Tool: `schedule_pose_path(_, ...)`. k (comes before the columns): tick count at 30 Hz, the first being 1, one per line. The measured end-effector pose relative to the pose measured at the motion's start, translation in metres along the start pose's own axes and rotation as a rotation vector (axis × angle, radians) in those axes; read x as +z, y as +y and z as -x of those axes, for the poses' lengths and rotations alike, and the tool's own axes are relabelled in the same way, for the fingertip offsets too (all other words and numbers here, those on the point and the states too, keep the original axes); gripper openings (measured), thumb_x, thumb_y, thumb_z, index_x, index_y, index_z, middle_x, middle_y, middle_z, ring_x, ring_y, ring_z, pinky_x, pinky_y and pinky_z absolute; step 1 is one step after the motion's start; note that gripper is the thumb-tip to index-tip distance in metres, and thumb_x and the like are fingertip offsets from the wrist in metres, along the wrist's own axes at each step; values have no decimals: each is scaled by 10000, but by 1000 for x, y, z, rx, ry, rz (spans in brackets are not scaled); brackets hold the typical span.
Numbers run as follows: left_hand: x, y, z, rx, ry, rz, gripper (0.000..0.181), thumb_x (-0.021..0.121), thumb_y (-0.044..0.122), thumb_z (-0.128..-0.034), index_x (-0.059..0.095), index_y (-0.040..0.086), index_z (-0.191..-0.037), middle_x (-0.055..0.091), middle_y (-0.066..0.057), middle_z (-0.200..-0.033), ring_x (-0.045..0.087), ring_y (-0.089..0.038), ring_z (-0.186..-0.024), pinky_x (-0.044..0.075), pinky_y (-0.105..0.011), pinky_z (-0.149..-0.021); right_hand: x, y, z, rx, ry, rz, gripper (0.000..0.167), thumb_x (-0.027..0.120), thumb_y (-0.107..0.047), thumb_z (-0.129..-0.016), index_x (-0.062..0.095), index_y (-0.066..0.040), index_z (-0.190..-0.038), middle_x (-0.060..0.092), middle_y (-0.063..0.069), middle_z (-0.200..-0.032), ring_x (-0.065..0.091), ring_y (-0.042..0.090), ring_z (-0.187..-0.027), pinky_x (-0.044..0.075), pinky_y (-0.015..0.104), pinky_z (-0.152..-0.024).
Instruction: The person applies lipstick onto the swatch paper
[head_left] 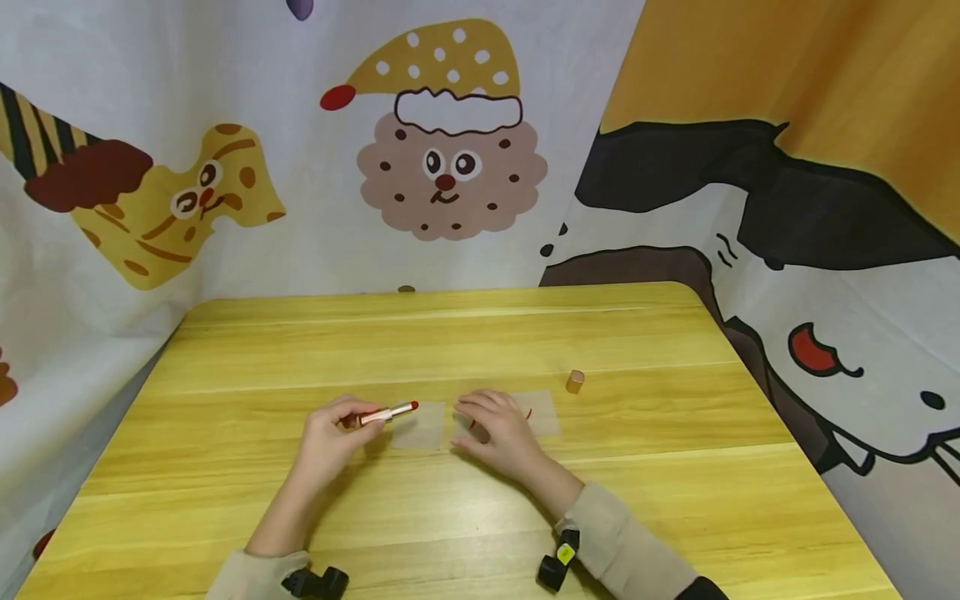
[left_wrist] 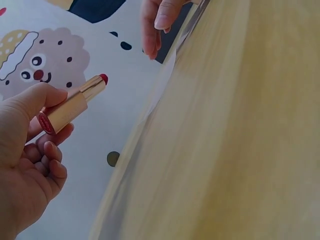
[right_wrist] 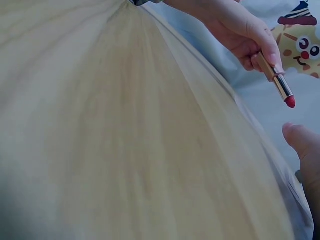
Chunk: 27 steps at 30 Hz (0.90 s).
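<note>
While pinching a lipstick (head_left: 388, 413) by its gold case (left_wrist: 62, 114), lifts it above the middle of the bench (head_left: 465, 508) in the left hand (head_left: 330, 433). Has that grip narrow, held on the case between thumb and fingers. Shows a shiny inner tube (left_wrist: 93, 89) standing out of the case, and out of that tube a rounded red stick (head_left: 415, 406), bare to the air. Points right and slightly away from the person, red end foremost, with the long axis slanting across the head view and the base toward the left palm. Appears, from the head view, over the far part of a pale see-through sheet (head_left: 420, 429).

Has the right hand (head_left: 498, 429) at a second such sheet (head_left: 547, 408), just to the right, fingers loosely bent and thumb apart in a wide, free grip; impossible to tell whether pressing on it. Shows short red marks (head_left: 528, 414) on this second sheet. Just past its far right corner, has the cap (head_left: 575, 382) off the lipstick and resting on the bench, inside hidden. Beyond, shows a curtain (head_left: 315, 250) printed with cartoon figures.
</note>
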<state>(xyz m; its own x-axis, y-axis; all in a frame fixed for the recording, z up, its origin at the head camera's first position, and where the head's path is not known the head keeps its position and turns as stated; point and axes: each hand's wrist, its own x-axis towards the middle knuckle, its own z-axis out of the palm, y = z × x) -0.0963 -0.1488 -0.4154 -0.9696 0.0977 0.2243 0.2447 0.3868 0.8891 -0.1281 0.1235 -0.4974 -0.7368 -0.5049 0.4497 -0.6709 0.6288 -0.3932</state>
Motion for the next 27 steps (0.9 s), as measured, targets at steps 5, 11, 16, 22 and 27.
schedule_pose_path(5, -5, -5, 1, 16, 9, 3, 127, 751, -43, -787, 727, -36, -911, 635, -90, -799, 459, -174, -677, 385, -232, -562, 4, -5, -4, -5, -14, 31, 544, 694, -456, -846, 625, -105, -1256, 585, 31, -1296, 468, 200, -1231, 298, 426, -1052)
schedule_pose_path(11, -9, -7, 3, 40, 25, -19, 130, 753, -57, -778, 725, -41, -904, 625, -94, -774, 463, -183, -662, 391, -247, -556, 8, -10, -10, -5, -14, 30, 553, 700, -457, -838, 623, -102, -1255, 584, 35, -1296, 470, 215, -1226, 309, 446, -1042)
schedule_pose_path(16, -11, -11, 4, 39, 32, -30, 132, 755, -58, -776, 722, -48, -904, 612, -79, -759, 457, -156, -653, 396, -254, -553, 11, -11, -12, 16, -36, 42, 559, 691, -477, -840, 618, -121, -1265, 573, 13, -1313, 457, 199, -1242, 288, 425, -1061)
schedule_pose_path(22, -13, -14, 4, 46, 30, -39, 129, 753, -56, -780, 721, -45, -904, 619, -70, -761, 455, -141, -645, 398, -252, -545, 14, -11, -13, 38, -78, 69, 577, 655, -516, -852, 603, -138, -1285, 550, -8, -1342, 435, 199, -1268, 266, 417, -1077)
schedule_pose_path(27, -13, -13, 5, 36, 24, -53, 125, 752, -50, -784, 721, -40, -905, 626, -71, -770, 456, -145, -646, 396, -247, -544, 15, -12, -13, 47, -113, 84, 587, 633, -538, -863, 594, -148, -1300, 537, -14, -1360, 416, 199, -1286, 260, 411, -1078)
